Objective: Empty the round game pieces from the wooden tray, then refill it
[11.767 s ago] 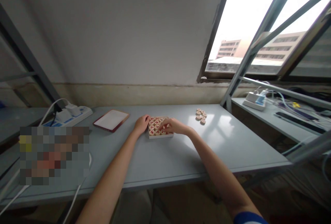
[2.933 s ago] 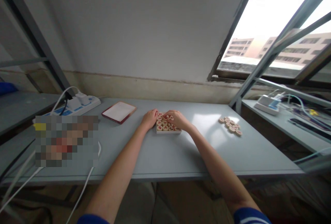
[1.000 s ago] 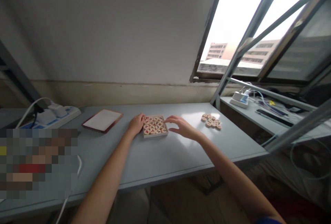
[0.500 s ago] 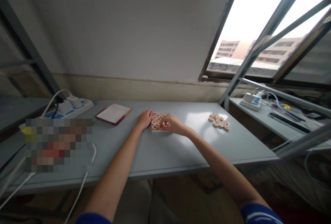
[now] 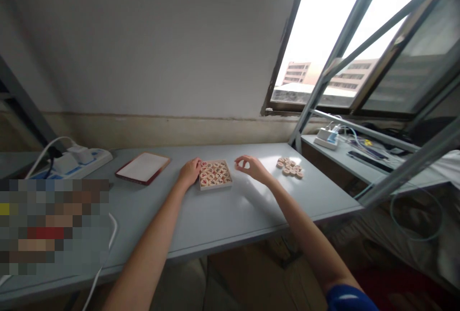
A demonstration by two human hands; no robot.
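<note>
One shallow white box [image 5: 215, 187] is sitting on the tabletop [image 5: 230, 220], holding pale round pieces [image 5: 212, 176]; red and dark characters, too small to read. My left fingers [image 5: 196, 161] are touching its left edge, grip unclear; my right fingers [image 5: 242, 158] are nearly meeting, contents unclear.

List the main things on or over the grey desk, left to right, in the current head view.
White-and-blue plastic power strip, flat white rectangular panel with dark-red edges, left hand, shallow white box of round wooden-looking pieces, right hand, loose cluster of round wooden-looking pieces.

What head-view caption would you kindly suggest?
Left hand touching a shallow white box of round beige wooden-looking pieces; right hand curled alongside.
</note>
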